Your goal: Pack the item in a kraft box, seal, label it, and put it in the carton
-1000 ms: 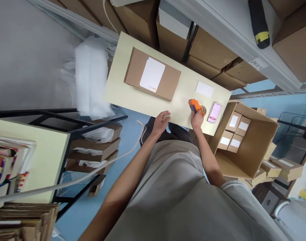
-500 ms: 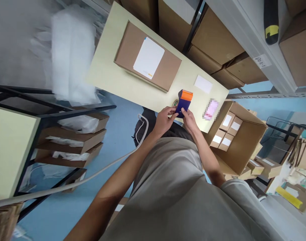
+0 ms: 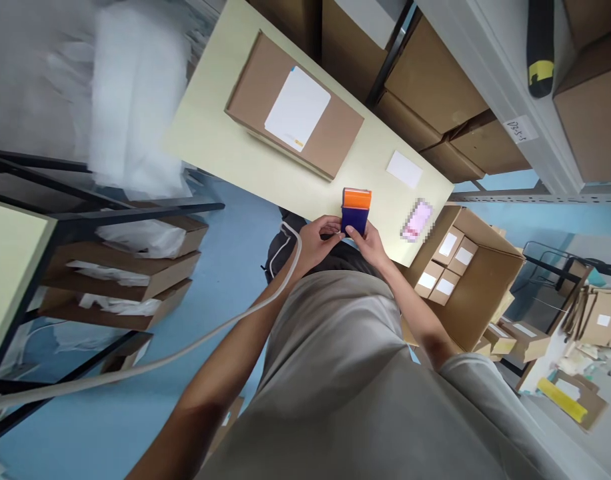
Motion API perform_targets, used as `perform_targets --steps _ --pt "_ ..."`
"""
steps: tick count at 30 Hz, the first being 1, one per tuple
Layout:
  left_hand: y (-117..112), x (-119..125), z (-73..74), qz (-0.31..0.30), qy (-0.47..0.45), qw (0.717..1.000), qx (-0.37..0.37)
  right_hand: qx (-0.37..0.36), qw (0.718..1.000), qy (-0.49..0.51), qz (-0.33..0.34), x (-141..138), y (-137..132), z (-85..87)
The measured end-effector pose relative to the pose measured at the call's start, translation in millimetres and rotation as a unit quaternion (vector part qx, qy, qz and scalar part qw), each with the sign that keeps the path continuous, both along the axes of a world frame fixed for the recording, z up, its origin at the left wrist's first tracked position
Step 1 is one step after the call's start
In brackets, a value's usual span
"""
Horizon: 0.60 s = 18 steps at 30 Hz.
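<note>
Both my hands hold an orange and blue tape dispenser (image 3: 356, 208) above the near edge of a pale table (image 3: 225, 143). My left hand (image 3: 318, 239) grips its lower left side and my right hand (image 3: 367, 241) its lower right side. A flat brown cardboard package (image 3: 335, 137) with a white label (image 3: 297, 109) lies further back on the table. A small white card (image 3: 404, 169) and a blurred pink item (image 3: 416, 221) lie to the right of the dispenser.
An open carton (image 3: 490, 280) with several small labelled boxes stands right of the table. Brown cartons fill the shelving behind. White foam wrap (image 3: 135, 100) hangs at the left over a black rack with flat boxes (image 3: 130, 267). A grey cable (image 3: 205, 333) crosses my left arm.
My right hand lifted the tape dispenser off the table and brought it toward me. My left hand joined it, and now both hold it upright at the table's near edge.
</note>
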<state>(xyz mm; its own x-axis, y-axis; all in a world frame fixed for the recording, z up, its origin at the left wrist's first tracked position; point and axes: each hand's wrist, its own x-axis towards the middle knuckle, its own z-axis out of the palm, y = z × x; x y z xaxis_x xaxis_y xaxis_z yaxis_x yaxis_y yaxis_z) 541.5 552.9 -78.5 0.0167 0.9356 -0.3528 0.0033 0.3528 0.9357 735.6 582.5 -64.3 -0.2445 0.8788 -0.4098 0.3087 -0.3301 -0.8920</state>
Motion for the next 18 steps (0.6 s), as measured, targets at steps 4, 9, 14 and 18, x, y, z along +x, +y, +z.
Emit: perform_targets --steps 4,9,14,18 --pt "9 -20 12.7 0.030 0.013 0.998 0.057 0.104 0.985 -0.108 0.084 18 -3 13.6" --pt "27 -37 48.1 -0.017 0.037 0.989 0.140 0.202 0.940 -0.204 0.187 38 -3 31.3" --pt "33 -37 83.6 -0.052 0.142 0.962 0.226 0.246 0.920 -0.218 0.212 48 1 39.2" --pt "28 -35 94.0 -0.053 0.214 0.933 0.283 0.266 0.911 -0.222 0.222 53 1 41.9"
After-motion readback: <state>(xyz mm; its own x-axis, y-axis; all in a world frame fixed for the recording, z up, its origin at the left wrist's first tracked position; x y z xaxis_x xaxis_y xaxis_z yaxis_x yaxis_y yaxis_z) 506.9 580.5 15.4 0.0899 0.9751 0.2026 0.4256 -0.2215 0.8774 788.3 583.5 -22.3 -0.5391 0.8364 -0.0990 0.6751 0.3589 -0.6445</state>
